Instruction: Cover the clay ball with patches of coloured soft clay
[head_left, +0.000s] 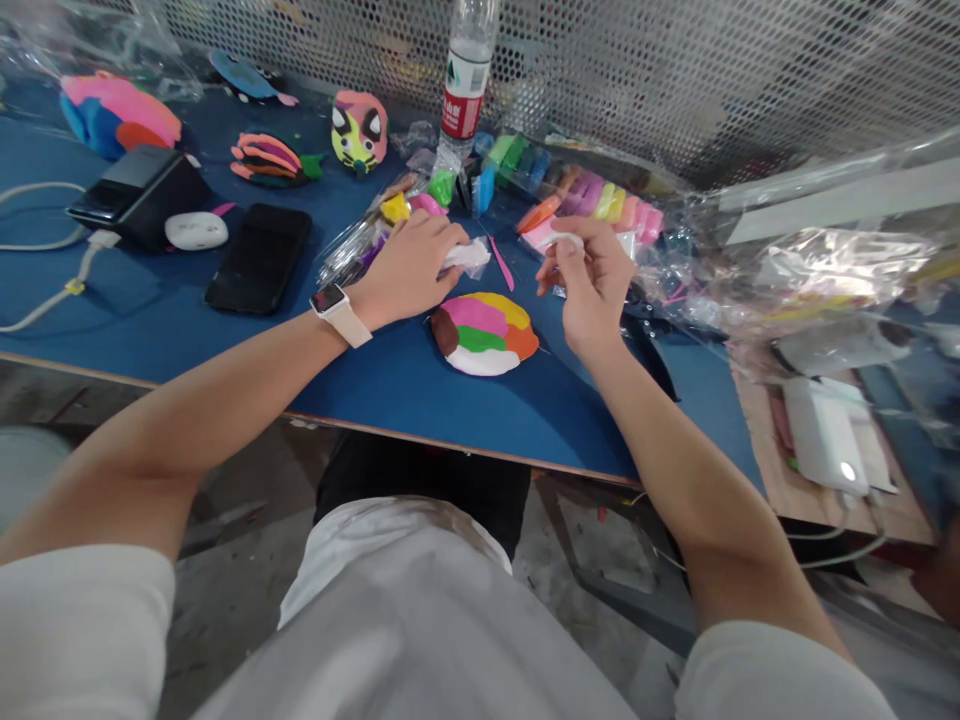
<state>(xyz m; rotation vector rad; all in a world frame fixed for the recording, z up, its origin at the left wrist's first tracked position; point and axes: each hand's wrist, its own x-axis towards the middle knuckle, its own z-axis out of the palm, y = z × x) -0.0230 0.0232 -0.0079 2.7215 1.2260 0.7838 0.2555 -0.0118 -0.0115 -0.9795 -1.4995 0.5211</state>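
"What are the hands doing down there?"

"From my far-off seat, I'm watching through the head camera. My right hand is pinching a small white lump between thumb and index finger, the other fingers curling loosely. My left hand is gripping a crinkled white packet, fingers bending over it; I can't tell how firmly the thumb is pressing."

"And the coloured oval?"

"It's lying on the blue table, between the two forearms and nearer to my body than the fingertips. Neither hand is touching it. It's showing brown, pink, yellow, orange, green and white patches."

"How are you handling that lump well?"

"It's looking soft, like clay, so I'm judging that a light pinch is suiting it; squeezing hard would be leaving dents. I'm favouring fingertips over the palm, for a cleaner shape, and steadying the packet with the left hand so nothing is spilling."

"Anything in the way?"

"A thin pink tool is lying between the hands, so I'm minding my fingers there. A clear plastic bag is sprawling off to the right; a careless sleeve could be snagging it."
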